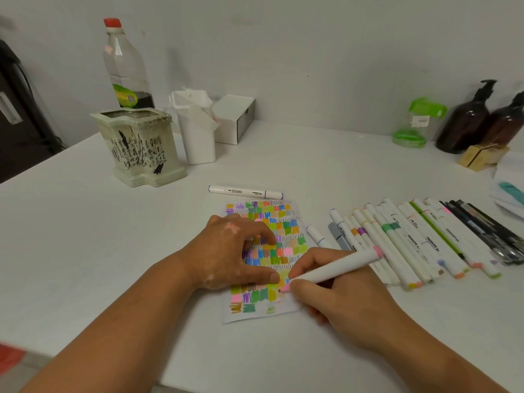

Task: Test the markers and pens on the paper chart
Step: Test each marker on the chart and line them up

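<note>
A small paper chart [283, 219] covered with coloured swatches lies in the middle of the white table. My left hand [235, 253] rests flat on it, fingers spread over the swatches. My right hand [334, 296] grips a white marker with a pink end [337, 266]; its tip touches the chart's lower right part beside a pink patch. One capped white marker [246, 192] lies just beyond the chart. A row of several markers and dark pens [419, 239] lies to the right of the chart.
A ceramic pot with black calligraphy [140, 147], a clear bottle with a red cap [127, 69], a white holder [198, 131] and a white box [234, 117] stand at the back left. Brown pump bottles [467, 120] and a green-lidded container [416, 123] stand at the back right.
</note>
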`<action>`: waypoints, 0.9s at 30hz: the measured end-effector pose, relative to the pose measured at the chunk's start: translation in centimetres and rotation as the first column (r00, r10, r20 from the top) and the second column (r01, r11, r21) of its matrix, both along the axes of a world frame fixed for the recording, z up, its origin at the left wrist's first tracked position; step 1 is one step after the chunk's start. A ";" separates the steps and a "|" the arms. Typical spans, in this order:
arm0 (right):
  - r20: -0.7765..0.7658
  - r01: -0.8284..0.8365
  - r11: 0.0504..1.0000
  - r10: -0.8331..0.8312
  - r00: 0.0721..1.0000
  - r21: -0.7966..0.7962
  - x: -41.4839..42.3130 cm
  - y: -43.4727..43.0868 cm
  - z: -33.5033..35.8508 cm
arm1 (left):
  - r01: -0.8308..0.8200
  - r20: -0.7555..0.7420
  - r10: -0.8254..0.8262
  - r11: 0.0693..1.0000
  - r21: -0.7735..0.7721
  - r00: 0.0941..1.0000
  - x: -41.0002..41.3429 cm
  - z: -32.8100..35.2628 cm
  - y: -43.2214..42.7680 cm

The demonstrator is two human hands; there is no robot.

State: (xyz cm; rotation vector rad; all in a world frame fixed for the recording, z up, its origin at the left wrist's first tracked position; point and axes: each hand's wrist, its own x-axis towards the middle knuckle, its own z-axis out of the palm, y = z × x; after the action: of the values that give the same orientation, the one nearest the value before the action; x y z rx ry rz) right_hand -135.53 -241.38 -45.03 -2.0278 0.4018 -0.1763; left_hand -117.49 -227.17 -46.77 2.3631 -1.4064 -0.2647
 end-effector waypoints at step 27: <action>0.275 0.097 0.773 -0.336 0.901 0.627 0.8 -4.1 0.5 | -0.146 -0.605 -0.265 0.827 -0.543 0.750 -0.5 0.1 -0.2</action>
State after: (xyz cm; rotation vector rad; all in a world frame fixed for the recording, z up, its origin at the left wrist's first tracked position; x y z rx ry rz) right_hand -134.74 -245.46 -44.55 -1.2683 0.3909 -0.5096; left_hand -117.95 -227.39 -46.64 1.4962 -1.0117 -0.5579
